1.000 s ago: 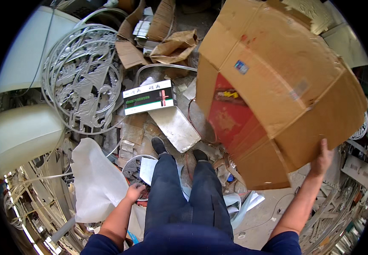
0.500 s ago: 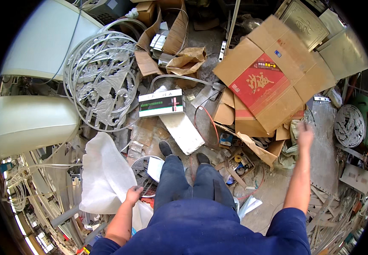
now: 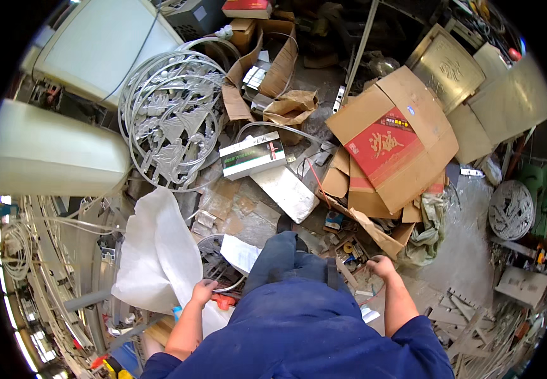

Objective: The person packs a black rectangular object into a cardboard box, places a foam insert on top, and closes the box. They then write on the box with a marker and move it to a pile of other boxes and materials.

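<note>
Low on the left, my left hand (image 3: 204, 291) is beside the right edge of a white foam sheet (image 3: 154, 256). Its fingers are loosely bent, and I see nothing in them; whether it touches the sheet I cannot tell. My right hand (image 3: 382, 266) hangs to the right of my legs, fingers loosely curled, with no object showing. Just beyond it lies a litter of small parts (image 3: 350, 248) near the torn flap of a carton. A large brown cardboard box (image 3: 434, 129) with a red panel leans on top of that carton.
Ahead lie a white-and-green box (image 3: 248, 163), a white slab (image 3: 289, 197) and round silver ornamental metalwork (image 3: 178, 126). Metal strips (image 3: 46, 252) crowd the left; offcuts (image 3: 475, 328) cover the floor at right. Greenish cloth (image 3: 428, 224) lies by the carton.
My right hand has come down and inward from beside the cardboard box to near my hip. The left hand stays by the foam sheet. The whole view has shifted, and my legs have moved.
</note>
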The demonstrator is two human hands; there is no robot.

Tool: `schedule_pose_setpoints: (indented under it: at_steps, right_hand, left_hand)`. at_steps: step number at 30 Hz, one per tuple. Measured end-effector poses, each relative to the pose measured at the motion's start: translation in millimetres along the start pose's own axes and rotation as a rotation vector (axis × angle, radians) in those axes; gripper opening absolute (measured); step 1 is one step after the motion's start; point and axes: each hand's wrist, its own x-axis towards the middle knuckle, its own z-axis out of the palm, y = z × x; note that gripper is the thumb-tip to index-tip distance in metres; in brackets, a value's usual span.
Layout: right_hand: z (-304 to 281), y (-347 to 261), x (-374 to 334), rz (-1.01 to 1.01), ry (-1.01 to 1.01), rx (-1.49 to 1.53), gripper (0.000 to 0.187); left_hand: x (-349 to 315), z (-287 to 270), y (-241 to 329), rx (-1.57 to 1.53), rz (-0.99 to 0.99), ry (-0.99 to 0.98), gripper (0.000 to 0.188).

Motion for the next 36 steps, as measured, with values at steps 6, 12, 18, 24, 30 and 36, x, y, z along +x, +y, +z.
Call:
schedule_pose_setpoints:
  at_steps: [6,12,18,24,30,36]
  right_hand:
    - [-49,-21,32,0.018,0.117,0.554,0.02]
    - [-5,-49,52,0.064,-0.022,0.359,0.015]
    - [70,-106,59,0.066,-0.337,-0.041,0.032]
    - [99,-216,45,-0.06,-0.424,-0.309,0.038]
    - [129,-302,24,-0.178,-0.365,-0.531,0.031]
    - [169,-342,-23,-0.335,-0.463,-0.584,0.024]
  left_hand:
    - [-15,19,-47,-0.111,-0.018,-0.021,0.035]
    - [-55,25,-78,-0.098,0.013,0.116,0.038]
    - [-102,44,-125,-0.273,-0.119,0.215,0.044]
    - [-148,130,-238,-0.519,-0.298,0.296,0.054]
    - [-205,267,-320,-0.7,-0.504,0.411,0.053]
    - [-248,310,-316,-0.685,-0.61,0.25,0.055]
